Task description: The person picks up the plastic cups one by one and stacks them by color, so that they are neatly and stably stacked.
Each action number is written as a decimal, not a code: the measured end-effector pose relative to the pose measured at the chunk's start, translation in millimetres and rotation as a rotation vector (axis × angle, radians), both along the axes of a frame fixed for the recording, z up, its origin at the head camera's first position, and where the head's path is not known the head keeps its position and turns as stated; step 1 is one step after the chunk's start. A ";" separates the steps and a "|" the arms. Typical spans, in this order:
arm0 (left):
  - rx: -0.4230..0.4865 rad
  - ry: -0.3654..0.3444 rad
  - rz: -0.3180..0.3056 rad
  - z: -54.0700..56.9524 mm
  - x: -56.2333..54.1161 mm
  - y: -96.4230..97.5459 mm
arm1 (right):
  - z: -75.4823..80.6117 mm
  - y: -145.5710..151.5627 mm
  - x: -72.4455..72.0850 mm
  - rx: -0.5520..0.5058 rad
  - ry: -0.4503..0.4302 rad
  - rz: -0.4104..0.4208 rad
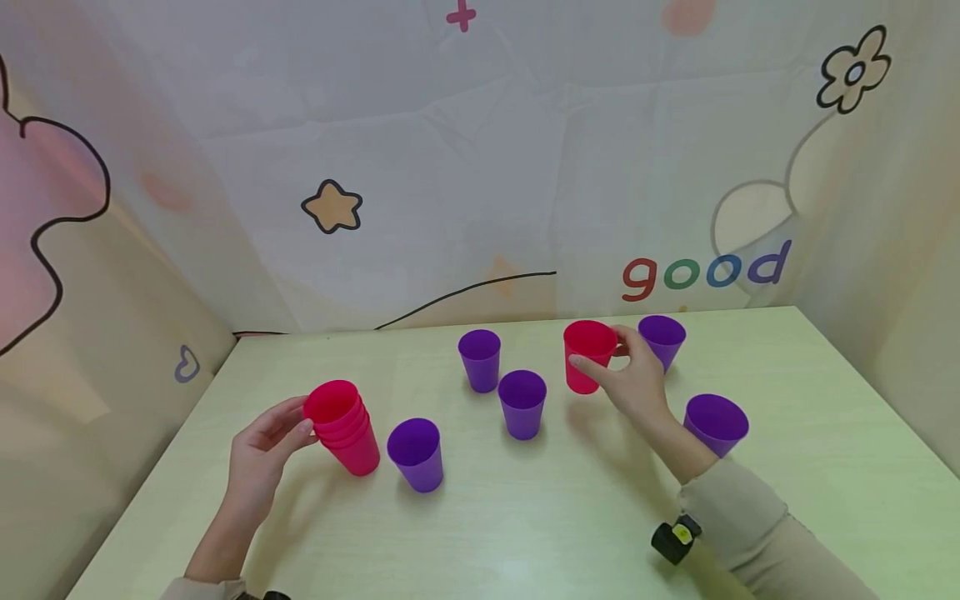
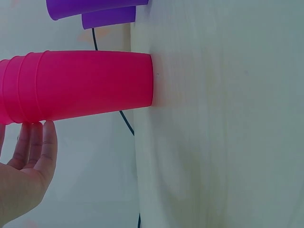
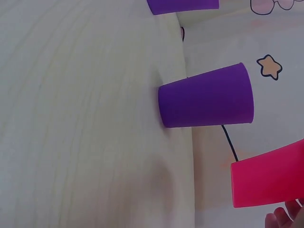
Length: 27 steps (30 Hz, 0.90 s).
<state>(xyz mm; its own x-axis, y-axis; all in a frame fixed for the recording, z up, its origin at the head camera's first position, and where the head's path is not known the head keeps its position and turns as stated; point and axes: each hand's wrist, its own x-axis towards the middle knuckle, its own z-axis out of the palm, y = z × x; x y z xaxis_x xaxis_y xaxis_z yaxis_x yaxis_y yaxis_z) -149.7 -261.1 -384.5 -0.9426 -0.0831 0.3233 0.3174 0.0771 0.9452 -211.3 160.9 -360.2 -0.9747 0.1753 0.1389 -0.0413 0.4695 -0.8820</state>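
At the left of the table, my left hand [image 1: 258, 454] holds a stack of red cups [image 1: 358, 446] near the rims, thumb in front and fingers behind. In the left wrist view the stack [image 2: 99, 80] stands upright with its base on the table, and fingertips [image 2: 49, 137] touch its side just below the rims. My right hand [image 1: 633, 379] grips a single red cup [image 1: 582, 375] between thumb and fingers, toward the back right. In the right wrist view that red cup [image 3: 268, 180] is raised above the tabletop, mouth up.
Purple cups stand upright: one [image 1: 422, 467] right beside the red stack, two near the middle [image 1: 482, 371] [image 1: 523, 417], one [image 1: 667, 346] behind my right hand, and one [image 1: 716, 425] partly hidden by the right forearm. A printed cloth [image 1: 420, 192] hangs behind the table [image 1: 480, 542].
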 end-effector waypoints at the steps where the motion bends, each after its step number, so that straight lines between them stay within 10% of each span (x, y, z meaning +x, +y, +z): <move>1: 0.000 -0.001 0.000 0.3 0.0 0.2 | 2.1 -0.6 0.5 0.001 0.008 0.005; 27: 0.020 -0.016 -0.005 1.3 0.7 0.7 | 45.3 -43.3 14.2 -0.058 0.080 0.183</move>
<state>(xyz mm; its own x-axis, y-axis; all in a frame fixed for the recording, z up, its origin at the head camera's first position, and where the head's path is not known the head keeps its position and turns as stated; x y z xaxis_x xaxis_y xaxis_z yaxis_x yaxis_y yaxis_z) -149.0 -260.4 -383.2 -0.9480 -0.0846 0.3068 0.3028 0.0569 0.9514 -197.1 117.6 -314.9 -0.9772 0.0067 0.2121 -0.1922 0.3958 -0.8980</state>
